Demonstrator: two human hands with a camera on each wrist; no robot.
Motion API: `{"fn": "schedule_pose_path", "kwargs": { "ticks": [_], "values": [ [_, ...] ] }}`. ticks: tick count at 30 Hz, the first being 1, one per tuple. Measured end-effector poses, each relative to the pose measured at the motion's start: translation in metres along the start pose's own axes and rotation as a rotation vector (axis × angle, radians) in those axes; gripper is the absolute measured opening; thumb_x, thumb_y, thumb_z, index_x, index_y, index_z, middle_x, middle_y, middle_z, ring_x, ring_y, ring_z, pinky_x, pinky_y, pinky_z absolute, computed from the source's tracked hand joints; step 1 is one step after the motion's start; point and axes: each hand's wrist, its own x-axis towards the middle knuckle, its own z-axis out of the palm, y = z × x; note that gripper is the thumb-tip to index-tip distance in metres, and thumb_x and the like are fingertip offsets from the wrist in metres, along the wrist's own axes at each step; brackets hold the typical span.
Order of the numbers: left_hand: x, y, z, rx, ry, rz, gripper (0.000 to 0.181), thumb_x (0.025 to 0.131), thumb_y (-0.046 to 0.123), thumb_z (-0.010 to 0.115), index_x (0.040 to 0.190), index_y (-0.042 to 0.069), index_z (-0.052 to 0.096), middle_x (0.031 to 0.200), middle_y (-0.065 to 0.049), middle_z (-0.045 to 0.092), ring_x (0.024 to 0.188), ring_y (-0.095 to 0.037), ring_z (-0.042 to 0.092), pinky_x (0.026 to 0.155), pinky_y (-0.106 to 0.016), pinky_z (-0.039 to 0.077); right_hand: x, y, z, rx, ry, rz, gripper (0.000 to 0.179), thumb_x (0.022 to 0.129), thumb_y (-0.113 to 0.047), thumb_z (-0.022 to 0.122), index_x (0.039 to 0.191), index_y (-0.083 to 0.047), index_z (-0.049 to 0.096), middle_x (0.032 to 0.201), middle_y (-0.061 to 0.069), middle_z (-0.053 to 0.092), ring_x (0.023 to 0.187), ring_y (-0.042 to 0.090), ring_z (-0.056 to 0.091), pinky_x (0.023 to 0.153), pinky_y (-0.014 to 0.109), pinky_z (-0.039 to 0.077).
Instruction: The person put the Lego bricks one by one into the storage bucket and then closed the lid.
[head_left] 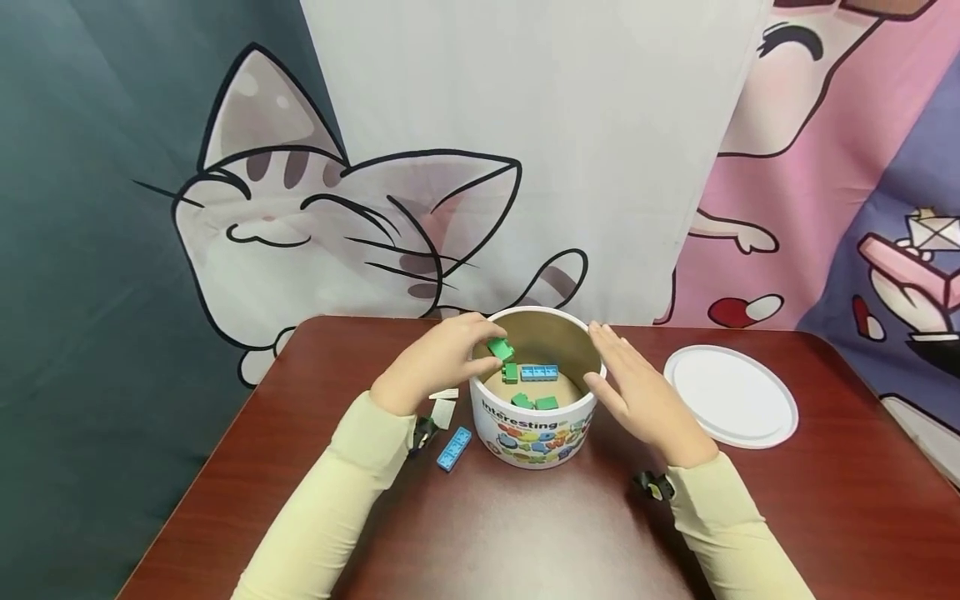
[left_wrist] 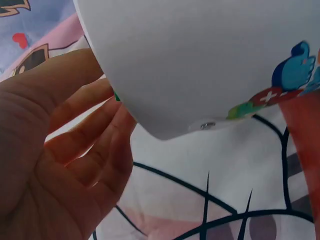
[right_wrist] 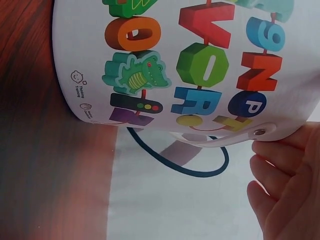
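Observation:
A white round bucket with colourful printed letters stands upright on the table. Over its left rim reaches my left hand, which holds a green block at its fingertips, inside the opening. Most of that block is hidden behind the bucket wall in the left wrist view. Against the right side of the rim, my right hand rests with its fingers fairly straight. Inside the bucket lie a blue block and several green blocks. Another blue block lies on the table, left of the bucket.
A white round lid lies flat on the brown table, right of the bucket. Small white pieces sit near the left wrist. Behind the table hangs a cartoon-printed cloth. A white handle is fixed to the bucket's side.

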Motion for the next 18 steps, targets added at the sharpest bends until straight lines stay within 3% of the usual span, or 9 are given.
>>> {"fn": "schedule_pose_path", "kwargs": {
  "ticks": [10,14,18],
  "values": [
    [-0.002,-0.002,0.006,0.102,0.075,-0.022,0.032,0.095,0.017,0.072,0.125,0.005,0.069,0.120,-0.010,0.068,0.102,-0.022,0.067,0.093,-0.042,0.053,0.001,0.000,-0.001,0.003,-0.036,0.039,0.069,0.106,-0.039,0.052,0.160,-0.006,0.026,0.165,0.013,0.028,0.151,0.034,0.025,0.122,0.050,0.023],
    [-0.008,-0.005,0.007,0.063,0.176,-0.013,0.029,0.097,0.018,0.070,0.123,0.006,0.070,0.113,-0.008,0.071,0.096,-0.021,0.066,0.088,-0.041,0.053,-0.001,-0.001,-0.003,0.003,-0.031,0.045,0.069,0.105,-0.039,0.052,0.160,-0.006,0.027,0.165,0.012,0.028,0.151,0.034,0.026,0.122,0.051,0.023],
    [-0.020,-0.013,0.008,-0.015,0.293,-0.049,0.027,0.097,0.018,0.069,0.122,0.008,0.071,0.106,-0.005,0.072,0.094,-0.019,0.066,0.087,-0.040,0.053,-0.003,-0.001,-0.002,0.006,-0.031,0.045,0.069,0.105,-0.039,0.052,0.160,-0.007,0.027,0.165,0.012,0.028,0.151,0.034,0.026,0.121,0.052,0.024]
  ]
}}
